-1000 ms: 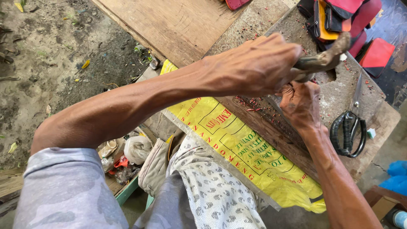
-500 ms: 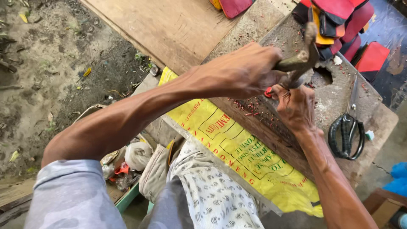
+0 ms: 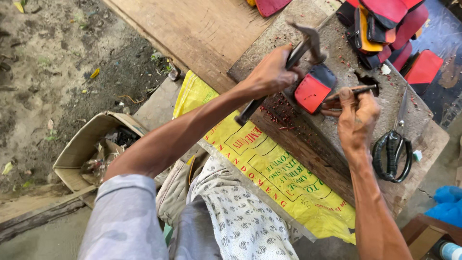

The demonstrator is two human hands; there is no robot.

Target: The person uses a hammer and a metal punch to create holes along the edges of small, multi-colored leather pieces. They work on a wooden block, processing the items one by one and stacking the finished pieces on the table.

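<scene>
A: The hammer (image 3: 304, 44) was clenched in the left hand (image 3: 272, 72), upper centre; the punch (image 3: 347, 91) was pinched by the right hand (image 3: 357, 118).

B: The red piece (image 3: 314, 89) was lying on the block (image 3: 385, 67) beneath. Fingers could have been struck if the blow were misjudged.

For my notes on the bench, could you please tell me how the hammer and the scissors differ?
The hammer is gripped and raised in the left hand; the scissors lie untouched on the block. The hammer has one straight handle; the scissors have two black loops. Both are metal tools.
</scene>
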